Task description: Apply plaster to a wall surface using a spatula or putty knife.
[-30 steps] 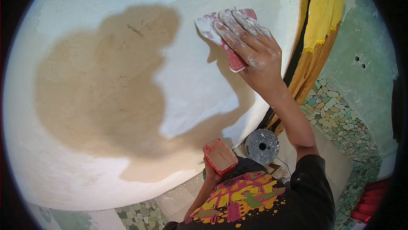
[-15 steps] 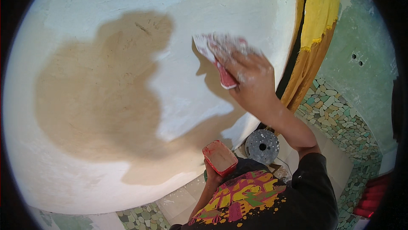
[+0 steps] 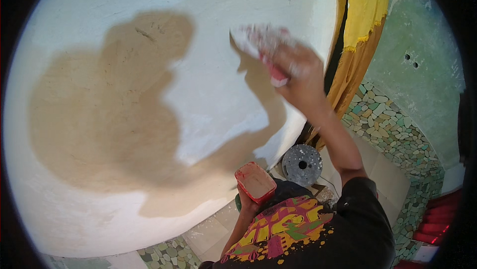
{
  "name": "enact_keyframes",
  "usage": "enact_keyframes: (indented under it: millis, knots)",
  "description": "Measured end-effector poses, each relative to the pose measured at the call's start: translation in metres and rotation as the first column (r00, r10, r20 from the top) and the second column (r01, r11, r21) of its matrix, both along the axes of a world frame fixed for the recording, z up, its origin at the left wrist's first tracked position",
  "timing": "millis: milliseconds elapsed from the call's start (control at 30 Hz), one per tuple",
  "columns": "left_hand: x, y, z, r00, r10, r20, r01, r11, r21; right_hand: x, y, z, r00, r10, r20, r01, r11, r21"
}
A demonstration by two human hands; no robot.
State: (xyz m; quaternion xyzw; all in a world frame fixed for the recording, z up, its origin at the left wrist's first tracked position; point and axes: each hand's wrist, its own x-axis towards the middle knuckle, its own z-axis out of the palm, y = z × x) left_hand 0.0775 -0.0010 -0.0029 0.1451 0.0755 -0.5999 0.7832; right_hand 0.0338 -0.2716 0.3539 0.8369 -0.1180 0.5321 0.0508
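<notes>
The right hand (image 3: 300,70) is holding a red and white pad (image 3: 244,40) up at the pale wall (image 3: 213,102), right of the middle of the scene. Its fingers (image 3: 287,59) are clamping on the pad and are looking white with smears; blur is hiding whether they are lying side by side or apart. The pad's white edge is pointing left, and its red end is showing below the fingers. A thin shadow is lying on the wall just beside that edge, though I cannot tell whether the pad is touching the surface.

The left hand (image 3: 247,200) is holding a red tub (image 3: 243,173) low in the scene, near the person's body. It is gripping the tub from the left and near side; most of its fingers are hiding behind the tub, so I cannot tell how they are spacing. Pale paste (image 3: 256,183) is filling part of the tub.

A large brown shadow (image 3: 114,105) is covering much of the wall's left part. A grey disc (image 3: 302,164) with a dark hole and white specks is standing on the floor (image 3: 382,169), right of the tub. Farther right, a yellow cloth (image 3: 367,13) is hanging over a brown curtain (image 3: 358,65). Beyond them, a green wall (image 3: 427,45) is rising above a band of pebbles (image 3: 392,120). A red cloth (image 3: 435,219) is lying at the near right, and a dark printed shirt (image 3: 298,231) is showing at the near edge.
</notes>
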Motion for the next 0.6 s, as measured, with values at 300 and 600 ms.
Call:
enact_keyframes:
  millis: [300, 600]
  knots:
    - [-0.002, -0.007, 0.017, 0.999, -0.001, -0.034, 0.001, 1.0, -0.024, -0.019, -0.006, 0.004, 0.996, 0.052, 0.077, -0.053, 0.999, 0.011]
    - [-0.006, -0.001, 0.0, 0.998, 0.057, -0.031, -0.055, 0.997, 0.052, -0.017, -0.043, -0.061, 0.988, 0.019, 0.151, -0.031, 0.996, 0.078]
